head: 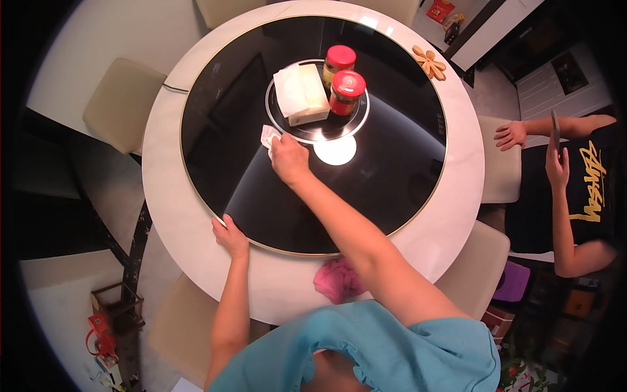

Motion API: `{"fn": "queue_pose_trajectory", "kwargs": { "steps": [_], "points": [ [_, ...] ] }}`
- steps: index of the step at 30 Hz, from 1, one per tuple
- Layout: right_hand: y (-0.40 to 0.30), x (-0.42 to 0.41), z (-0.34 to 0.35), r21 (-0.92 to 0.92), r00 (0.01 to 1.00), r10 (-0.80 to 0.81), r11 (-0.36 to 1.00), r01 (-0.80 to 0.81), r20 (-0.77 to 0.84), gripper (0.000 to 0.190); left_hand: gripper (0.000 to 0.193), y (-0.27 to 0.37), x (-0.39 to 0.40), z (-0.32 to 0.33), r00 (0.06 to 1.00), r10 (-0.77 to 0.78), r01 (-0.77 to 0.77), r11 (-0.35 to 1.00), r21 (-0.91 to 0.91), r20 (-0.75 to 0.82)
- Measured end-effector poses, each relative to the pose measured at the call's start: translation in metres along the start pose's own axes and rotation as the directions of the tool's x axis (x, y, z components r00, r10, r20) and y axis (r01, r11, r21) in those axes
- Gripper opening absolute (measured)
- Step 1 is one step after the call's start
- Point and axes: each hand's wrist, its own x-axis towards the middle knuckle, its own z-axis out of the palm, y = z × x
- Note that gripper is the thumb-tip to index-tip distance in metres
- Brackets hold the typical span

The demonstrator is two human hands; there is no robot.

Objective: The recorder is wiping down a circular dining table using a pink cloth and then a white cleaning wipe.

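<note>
My right hand (pixel 290 156) holds a crumpled white tissue (pixel 269 135) against the black glass lazy Susan (pixel 377 196), just below its round, silver-edged centre. My left hand (pixel 231 237) grips the near-left rim of the lazy Susan, thumb on top; its other fingers are partly hidden. On the centre circle sits a pack of tissues (pixel 313 88) with a loose sheet over its left side. Two red-lidded jars (pixel 348 93) stand close together at the pack's right. A pink cloth (pixel 338 280) lies bunched on the white round table (pixel 279 289), partly behind my right forearm.
A wooden flower-shaped trivet (pixel 429 62) lies at the far-right table edge. A black cable (pixel 175 88) runs off the left edge. Beige chairs (pixel 122 105) surround the table. At right, another person (pixel 563 196) holds a phone (pixel 554 130), one hand on a chair (pixel 497 171).
</note>
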Motion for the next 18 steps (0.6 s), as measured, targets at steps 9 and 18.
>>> {"fn": "queue_pose_trajectory", "kwargs": {
  "steps": [9, 18],
  "points": [
    [0.143, -0.018, -0.105, -0.239, 0.873, 0.451, 0.841, -0.485, -0.185, 0.021, 0.038, 0.012, -0.008, -0.005, 1.000, 0.026, -0.026, 0.992, -0.122, 0.001],
    [-0.002, 0.000, 0.001, 0.090, 0.992, -0.110, 0.989, 0.116, -0.067, 0.014, 0.035, 0.005, -0.007, 0.000, 0.998, 0.029, -0.037, 0.990, -0.133, -0.057]
  ]
}}
